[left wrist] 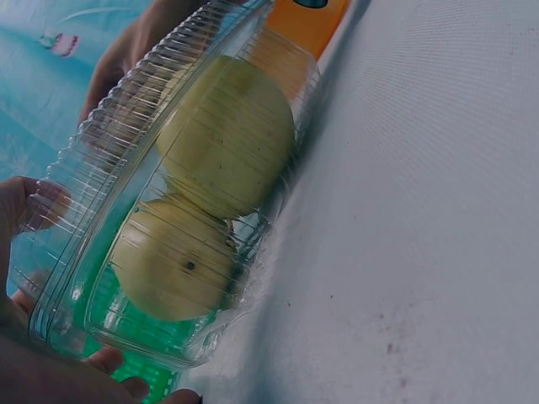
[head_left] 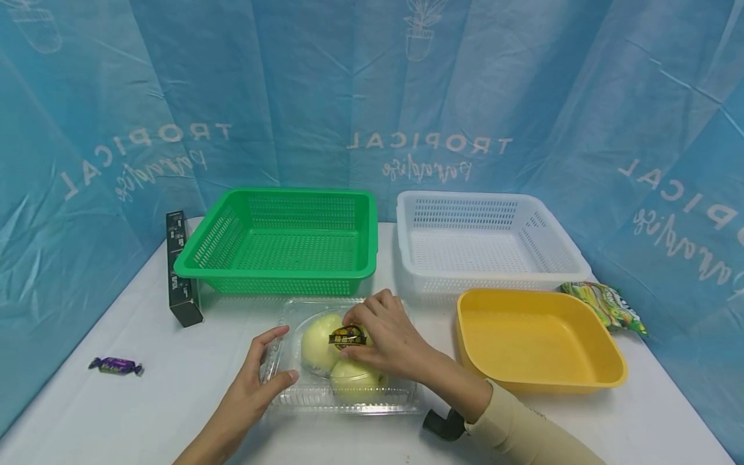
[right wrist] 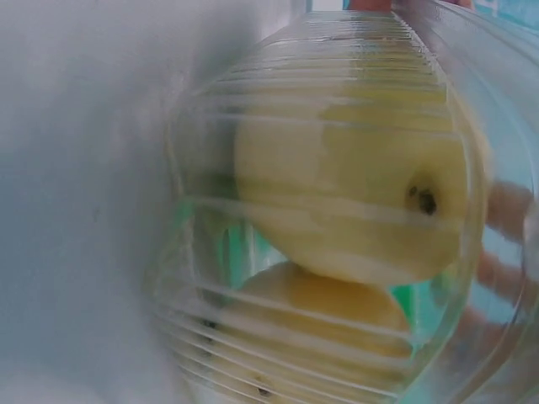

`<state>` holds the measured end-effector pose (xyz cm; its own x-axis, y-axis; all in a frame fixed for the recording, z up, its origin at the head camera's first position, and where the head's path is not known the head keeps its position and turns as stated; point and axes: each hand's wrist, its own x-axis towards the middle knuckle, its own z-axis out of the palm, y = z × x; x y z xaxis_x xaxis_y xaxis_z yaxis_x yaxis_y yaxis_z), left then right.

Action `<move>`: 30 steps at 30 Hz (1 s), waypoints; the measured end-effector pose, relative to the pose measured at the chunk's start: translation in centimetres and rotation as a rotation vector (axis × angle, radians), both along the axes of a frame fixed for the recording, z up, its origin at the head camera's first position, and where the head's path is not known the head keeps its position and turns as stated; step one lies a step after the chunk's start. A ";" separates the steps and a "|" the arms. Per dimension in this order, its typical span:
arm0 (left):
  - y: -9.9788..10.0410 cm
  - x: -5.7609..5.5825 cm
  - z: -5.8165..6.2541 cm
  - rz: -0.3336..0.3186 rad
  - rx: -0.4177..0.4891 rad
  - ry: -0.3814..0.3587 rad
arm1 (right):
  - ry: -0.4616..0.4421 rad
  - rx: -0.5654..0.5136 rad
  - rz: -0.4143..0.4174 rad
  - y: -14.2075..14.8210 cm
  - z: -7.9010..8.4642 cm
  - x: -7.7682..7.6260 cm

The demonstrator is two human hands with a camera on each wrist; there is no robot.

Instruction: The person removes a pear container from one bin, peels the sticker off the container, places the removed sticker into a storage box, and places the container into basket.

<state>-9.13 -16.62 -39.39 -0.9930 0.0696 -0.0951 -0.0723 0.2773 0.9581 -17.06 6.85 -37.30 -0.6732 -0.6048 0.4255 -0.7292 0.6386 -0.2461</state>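
A clear plastic fruit box (head_left: 302, 400) with ribbed sides stands at the front of the table. Two or more pale yellow-green apple-like fruits (head_left: 320, 345) lie inside; the left wrist view shows the fruits (left wrist: 226, 139) through the plastic. A black and gold sticker (head_left: 348, 337) marks the lid. My left hand (head_left: 247, 387) rests at the box's left side, thumb and forefinger spread apart. From the right, my right hand (head_left: 392, 339) reaches over the lid, its bent fingers and thumb touching near the sticker. In the right wrist view, the fingers (right wrist: 501, 261) appear blurred through the plastic.
Behind the box are a green basket (head_left: 276, 284) and a white basket (head_left: 494, 282). A yellow basin (head_left: 535, 349) stands to the right, near a green snack bag (head_left: 607, 307). Leftward lie a long black box (head_left: 186, 303) and a purple-wrapped candy (head_left: 116, 366).
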 end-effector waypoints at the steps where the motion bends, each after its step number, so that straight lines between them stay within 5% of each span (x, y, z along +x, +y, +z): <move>1: 0.0 0.0 0.0 0.000 0.001 0.002 | -0.002 -0.002 0.002 0.0 0.0 0.0; 15: 0.0 -0.2 -0.1 0.000 -0.009 -0.016 | -0.070 0.029 -0.036 -0.1 0.3 0.0; 30: -0.2 -0.1 -0.3 -0.005 -0.017 0.003 | -0.001 0.003 0.002 0.0 0.0 0.0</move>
